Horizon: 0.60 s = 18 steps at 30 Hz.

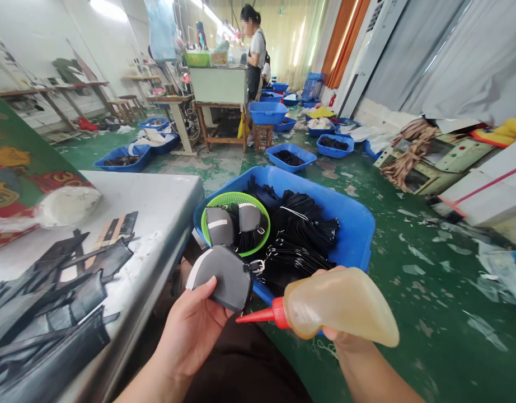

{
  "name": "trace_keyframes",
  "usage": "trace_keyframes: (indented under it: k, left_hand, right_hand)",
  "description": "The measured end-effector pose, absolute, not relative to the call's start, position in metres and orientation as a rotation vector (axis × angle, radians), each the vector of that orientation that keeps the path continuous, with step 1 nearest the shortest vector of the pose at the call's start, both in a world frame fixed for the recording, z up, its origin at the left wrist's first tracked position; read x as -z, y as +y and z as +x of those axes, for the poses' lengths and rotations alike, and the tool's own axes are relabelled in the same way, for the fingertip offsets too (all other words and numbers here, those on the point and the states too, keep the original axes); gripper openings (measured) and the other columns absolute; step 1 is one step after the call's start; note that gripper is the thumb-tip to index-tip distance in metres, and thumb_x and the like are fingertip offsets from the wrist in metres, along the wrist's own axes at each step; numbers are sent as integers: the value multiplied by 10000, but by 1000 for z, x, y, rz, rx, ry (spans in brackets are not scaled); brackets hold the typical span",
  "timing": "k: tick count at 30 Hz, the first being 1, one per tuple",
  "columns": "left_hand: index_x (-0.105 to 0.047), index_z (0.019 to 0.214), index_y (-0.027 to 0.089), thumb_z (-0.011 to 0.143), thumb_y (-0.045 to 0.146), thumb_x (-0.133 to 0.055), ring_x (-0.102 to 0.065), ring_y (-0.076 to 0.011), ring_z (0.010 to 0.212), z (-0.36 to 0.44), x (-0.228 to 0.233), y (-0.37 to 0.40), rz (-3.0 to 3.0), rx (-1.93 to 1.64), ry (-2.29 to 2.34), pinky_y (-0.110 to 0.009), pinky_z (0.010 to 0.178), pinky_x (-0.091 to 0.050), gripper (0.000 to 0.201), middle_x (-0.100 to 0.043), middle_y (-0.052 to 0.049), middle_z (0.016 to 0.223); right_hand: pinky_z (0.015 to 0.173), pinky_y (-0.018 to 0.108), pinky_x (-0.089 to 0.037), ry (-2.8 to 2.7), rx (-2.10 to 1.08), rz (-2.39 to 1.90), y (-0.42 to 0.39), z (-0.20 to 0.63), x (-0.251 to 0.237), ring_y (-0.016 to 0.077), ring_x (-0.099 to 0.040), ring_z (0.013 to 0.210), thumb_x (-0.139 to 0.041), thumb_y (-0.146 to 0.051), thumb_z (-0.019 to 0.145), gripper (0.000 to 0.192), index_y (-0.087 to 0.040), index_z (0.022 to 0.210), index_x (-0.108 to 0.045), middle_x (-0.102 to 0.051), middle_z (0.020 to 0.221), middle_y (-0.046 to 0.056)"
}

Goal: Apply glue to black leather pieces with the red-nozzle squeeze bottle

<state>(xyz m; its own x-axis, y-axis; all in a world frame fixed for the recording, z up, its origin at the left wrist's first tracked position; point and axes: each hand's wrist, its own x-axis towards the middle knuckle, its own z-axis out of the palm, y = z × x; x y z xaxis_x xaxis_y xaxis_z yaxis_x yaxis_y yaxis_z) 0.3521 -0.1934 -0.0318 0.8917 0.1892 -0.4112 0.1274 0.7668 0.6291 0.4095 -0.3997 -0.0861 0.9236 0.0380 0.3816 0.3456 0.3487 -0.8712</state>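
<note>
Left hand (191, 330) fingers clasp grey pouch (222, 277), thumb on its face. Right hand (337, 330) wraps glue bottle (342, 305); red nozzle (262, 315) points left, long axis level, tip just below pouch.

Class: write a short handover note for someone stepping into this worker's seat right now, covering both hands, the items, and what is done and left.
Left hand: holds a grey pouch piece.
Right hand: holds the glue bottle, red nozzle aimed at the piece, not touching.
More grey pieces sit in the green basket inside the blue tub.
Black strips lie on the table.
Done: piece picked up. No glue visible on it.
</note>
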Motion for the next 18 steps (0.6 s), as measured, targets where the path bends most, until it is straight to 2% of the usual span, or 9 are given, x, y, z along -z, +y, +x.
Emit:
trace_keyframes:
  k: [3, 6, 10, 14, 18]
  left_hand:
    - [-605, 1169, 197, 762, 253, -600, -669, -265, 917, 354, 31, -185, 652, -75, 509, -357, 736, -563, 411, -725, -96, 1002]
    - [-647, 1096, 161, 783, 367, -544, -656, -270, 948, 359, 30, -171, 634, -111, 606, -360, 767, -550, 389, -723, -102, 1010]
    - [-633, 1104, 123, 764, 266, -591, -657, -270, 922, 379, 30, -163, 817, -89, 582, -357, 769, -535, 372, -718, -121, 1012]
    - [-601, 1122, 200, 727, 187, -655, -639, -232, 951, 424, 30, -176, 946, -167, 428, -288, 714, -522, 399, -682, -82, 1110]
    - [-596, 901, 206, 688, 21, -585, -650, -165, 788, 487, 38, -201, 799, -230, 463, -284, 731, -509, 282, -705, -24, 875]
  right_hand:
    - [406, 294, -512, -446, 122, -1136, -397, 414, 88, 180, -571, 465, -785, -574, 546, 403, -290, 805, -662, -622, 612, -12]
    - [412, 293, -518, -283, 207, -1043, -399, 422, 91, 182, -581, 460, -709, -631, 622, 381, -276, 760, -674, -621, 566, -12]
    - [427, 247, -516, -59, 260, -871, -411, 438, 93, 162, -610, 525, -765, -580, 589, 378, -283, 812, -690, -662, 649, -25]
    - [350, 172, -432, 98, 213, -695, -425, 453, 97, 98, -543, 477, -822, -543, 514, 458, -226, 807, -669, -642, 677, -36]
    - [346, 180, -428, 128, 231, -632, -434, 462, 100, 77, -488, 430, -830, -522, 517, 456, -213, 795, -644, -602, 646, -51]
